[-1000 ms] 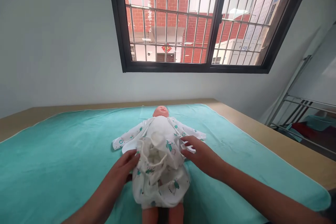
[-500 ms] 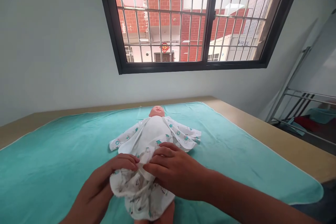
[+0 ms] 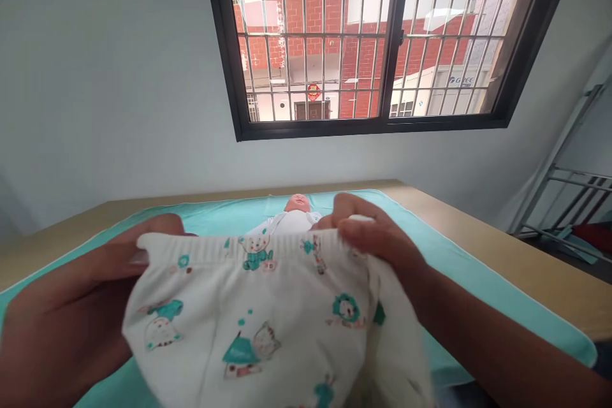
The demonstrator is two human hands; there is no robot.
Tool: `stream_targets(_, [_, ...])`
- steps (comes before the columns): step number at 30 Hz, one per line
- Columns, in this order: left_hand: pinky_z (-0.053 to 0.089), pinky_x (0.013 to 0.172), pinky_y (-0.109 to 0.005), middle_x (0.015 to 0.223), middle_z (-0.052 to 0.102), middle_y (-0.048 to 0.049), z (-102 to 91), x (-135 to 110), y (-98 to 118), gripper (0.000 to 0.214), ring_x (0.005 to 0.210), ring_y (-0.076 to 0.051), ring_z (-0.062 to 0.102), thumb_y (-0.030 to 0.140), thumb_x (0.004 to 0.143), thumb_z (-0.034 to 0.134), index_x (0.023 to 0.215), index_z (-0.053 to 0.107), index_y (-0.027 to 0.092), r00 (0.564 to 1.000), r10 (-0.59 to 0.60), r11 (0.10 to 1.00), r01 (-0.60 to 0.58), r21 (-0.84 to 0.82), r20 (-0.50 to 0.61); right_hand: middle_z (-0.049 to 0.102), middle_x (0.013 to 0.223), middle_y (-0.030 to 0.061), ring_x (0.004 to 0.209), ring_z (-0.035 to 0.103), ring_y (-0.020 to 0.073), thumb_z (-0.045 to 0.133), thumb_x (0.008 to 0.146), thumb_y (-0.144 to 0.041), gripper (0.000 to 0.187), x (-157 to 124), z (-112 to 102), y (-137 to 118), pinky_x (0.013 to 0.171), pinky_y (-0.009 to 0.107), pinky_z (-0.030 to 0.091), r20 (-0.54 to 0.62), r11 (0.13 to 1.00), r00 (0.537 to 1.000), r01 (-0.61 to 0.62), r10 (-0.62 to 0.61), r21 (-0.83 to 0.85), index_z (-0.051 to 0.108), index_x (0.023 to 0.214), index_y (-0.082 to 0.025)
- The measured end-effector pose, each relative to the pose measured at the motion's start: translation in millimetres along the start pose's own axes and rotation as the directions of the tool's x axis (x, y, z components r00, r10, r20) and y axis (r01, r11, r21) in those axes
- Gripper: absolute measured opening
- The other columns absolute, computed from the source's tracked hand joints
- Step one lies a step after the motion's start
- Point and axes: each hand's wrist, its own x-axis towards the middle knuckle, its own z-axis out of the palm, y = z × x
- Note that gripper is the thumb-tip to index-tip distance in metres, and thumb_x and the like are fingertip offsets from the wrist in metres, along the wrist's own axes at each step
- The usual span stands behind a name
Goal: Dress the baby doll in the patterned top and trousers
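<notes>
and there were the printed baby pants [image 3: 268,312], held right up near the camera between the two hands, over the near end of the teal mat [image 3: 478,280]. thin white knit with little green animals, it looked light, soft and floppy, nothing stiff or breakable about it, and it hung limp below the top edge. the ribbed waistband [image 3: 282,245] looked like the firm, stretchy part and the sensible place to grip, one pinch at each end. that's where the grips sat: left hand [image 3: 71,306] clenched on the left end of the band, right hand [image 3: 377,236] pinching the right end, fingertips over its top edge.

far down the mat lay the doll [image 3: 297,204], only its head and a bit of white chest showing over the band, the rest hidden behind the cloth. the pants' legs ran off the bottom edge, so their length couldn't be told, and most of the left fingers were out of sight behind the fabric. a wooden platform [image 3: 526,248] sat under the mat, a barred window [image 3: 382,44] filled the far wall, and a metal rack [image 3: 568,204] was cut off at right.
</notes>
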Motion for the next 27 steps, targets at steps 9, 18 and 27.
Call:
stream_targets(9, [0.041, 0.045, -0.019, 0.064, 0.053, 0.0036, 22.5, -20, -16, 0.025, 0.053, -0.010, 0.048, 0.042, 0.077, 0.068, 0.083, 0.060, 0.019, 0.989, -0.101, 0.960, 0.069, 0.272, 0.107, 0.060, 0.079, -0.0019, 0.073, 0.054, 0.0121, 0.073, 0.080, -0.040, 0.022, -11, 2, 9, 0.068, 0.026, 0.047, 0.390, 0.855, 0.873, -0.055, 0.291, -0.515, 0.064, 0.078, -0.019])
stream_targets(18, [0.050, 0.052, -0.019, 0.079, 0.067, 0.0007, 13.3, -36, -12, 0.023, 0.063, -0.013, 0.059, 0.040, 0.089, 0.053, 0.090, 0.068, 0.023, 0.894, 0.275, 0.545, -0.448, 0.709, 0.354, 0.063, 0.090, 0.0024, 0.085, 0.058, 0.0168, 0.068, 0.083, -0.022, 0.012, -21, 38, -10, 0.077, 0.033, 0.050, 0.286, 0.834, 0.958, 0.170, -0.016, -0.524, 0.060, 0.073, -0.021])
stream_targets(27, [0.051, 0.055, -0.020, 0.075, 0.062, 0.0010, 10.0, -31, -8, 0.024, 0.066, -0.014, 0.059, 0.037, 0.089, 0.052, 0.081, 0.068, 0.020, 0.886, 0.092, 0.649, -0.399, 0.647, 0.454, 0.054, 0.069, -0.0022, 0.063, 0.050, 0.0106, 0.064, 0.088, -0.033, 0.021, -27, 37, 7, 0.056, 0.024, 0.043, 0.094, 0.990, 0.991, -0.080, 0.091, -0.117, 0.057, 0.075, -0.019])
